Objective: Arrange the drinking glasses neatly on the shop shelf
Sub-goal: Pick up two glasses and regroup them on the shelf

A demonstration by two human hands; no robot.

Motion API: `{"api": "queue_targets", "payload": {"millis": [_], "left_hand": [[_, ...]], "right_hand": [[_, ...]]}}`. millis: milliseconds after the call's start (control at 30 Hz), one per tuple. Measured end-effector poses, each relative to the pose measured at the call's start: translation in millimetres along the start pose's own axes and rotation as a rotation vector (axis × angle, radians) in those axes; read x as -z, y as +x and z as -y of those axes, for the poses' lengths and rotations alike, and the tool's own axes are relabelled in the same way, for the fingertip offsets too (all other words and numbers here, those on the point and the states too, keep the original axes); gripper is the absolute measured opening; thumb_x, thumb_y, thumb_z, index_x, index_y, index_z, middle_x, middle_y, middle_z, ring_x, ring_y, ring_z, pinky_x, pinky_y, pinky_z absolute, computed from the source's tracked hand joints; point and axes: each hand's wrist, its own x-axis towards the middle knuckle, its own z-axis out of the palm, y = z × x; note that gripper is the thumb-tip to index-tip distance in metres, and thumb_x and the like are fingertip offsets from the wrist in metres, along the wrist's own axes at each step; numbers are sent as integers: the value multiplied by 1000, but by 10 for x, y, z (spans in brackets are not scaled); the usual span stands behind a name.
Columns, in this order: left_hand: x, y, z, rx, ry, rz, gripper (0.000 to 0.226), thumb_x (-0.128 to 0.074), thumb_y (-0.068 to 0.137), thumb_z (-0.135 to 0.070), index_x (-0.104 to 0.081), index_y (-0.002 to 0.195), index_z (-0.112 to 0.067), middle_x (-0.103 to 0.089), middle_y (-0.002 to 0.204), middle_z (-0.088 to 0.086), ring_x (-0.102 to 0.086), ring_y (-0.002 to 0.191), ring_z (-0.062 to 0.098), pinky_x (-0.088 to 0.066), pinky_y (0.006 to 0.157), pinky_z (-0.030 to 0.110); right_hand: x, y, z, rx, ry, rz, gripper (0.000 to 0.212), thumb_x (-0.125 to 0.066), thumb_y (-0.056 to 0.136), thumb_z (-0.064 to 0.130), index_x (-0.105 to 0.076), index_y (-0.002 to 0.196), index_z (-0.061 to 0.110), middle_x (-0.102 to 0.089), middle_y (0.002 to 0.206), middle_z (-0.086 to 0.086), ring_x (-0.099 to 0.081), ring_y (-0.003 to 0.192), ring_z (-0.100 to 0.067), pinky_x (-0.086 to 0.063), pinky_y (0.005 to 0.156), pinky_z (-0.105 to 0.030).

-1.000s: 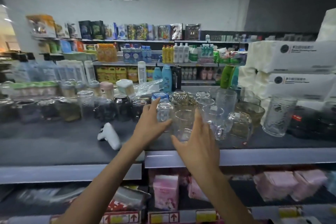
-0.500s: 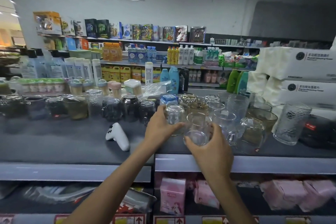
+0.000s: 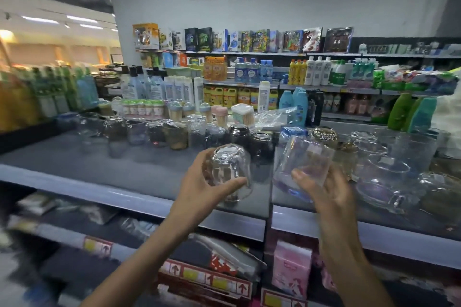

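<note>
Two clear glasses, lifted off the shelf (image 3: 139, 177) since a moment ago, are hanging upside down above it: one small glass (image 3: 230, 169) in the left hand (image 3: 207, 192), fingers wrapping it, one tilted glass (image 3: 303, 164) in the right hand (image 3: 324, 197), fingers pinching its rim. Both are probably heading toward the glass row (image 3: 154, 132) at the left.

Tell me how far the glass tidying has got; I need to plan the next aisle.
Done: a row of glasses lines the back left of the shelf. In hand: the left hand holds one upturned glass, the right hand another tilted glass. Left: the crowded cluster of glassware on the right.
</note>
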Motion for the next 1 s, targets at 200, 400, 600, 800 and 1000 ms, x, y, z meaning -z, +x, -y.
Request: {"api": "queue_targets", "payload": {"millis": [200,400,600,800,1000], "left_hand": [[715,-125,409,85,48,-118,88,-89,56,-57,-56,133,-33,-71,117,-15,-69,105,2,-57,92,30],[1356,144,841,84,55,-155,88,-92,52,-64,-59,130,-38,-73,114,-14,-71,104,6,-58,96,40],[2071,683,1355,40,45,-90,74,-97,65,-39,-56,126,-39,-70,112,-20,-68,103,3,-56,94,28],[2704,1148,1847,57,15,-55,73,-98,63,-34,-56,122,-42,-70,110,-15,-67,98,-2,-53,86,18],[3040,1483,2172,88,36,-20,79,-99,60,-35,-53,124,-35,-67,107,-19,-67,97,1,-54,88,24]], "right_hand": [[-520,-63,-99,-145,305,110,49,-78,71,27,-70,117,39,-74,115,3,-77,93,-23,-57,89,-47],[-1284,-96,-297,-209,369,182,50,-75,72,23,-68,121,31,-76,118,-1,-77,94,-25,-63,81,-33],[-2399,-30,-617,-233,334,148,70,-80,68,30,-62,135,25,-75,121,-1,-75,105,-29,-55,92,-44],[-3368,6,-823,-303,312,93,69,-81,66,32,-61,129,14,-78,106,0,-76,100,-22,-57,91,-47],[-3871,71,-922,-306,224,54,76,-85,61,37,-59,126,9,-78,107,-7,-76,100,-25,-59,89,-48]]}}
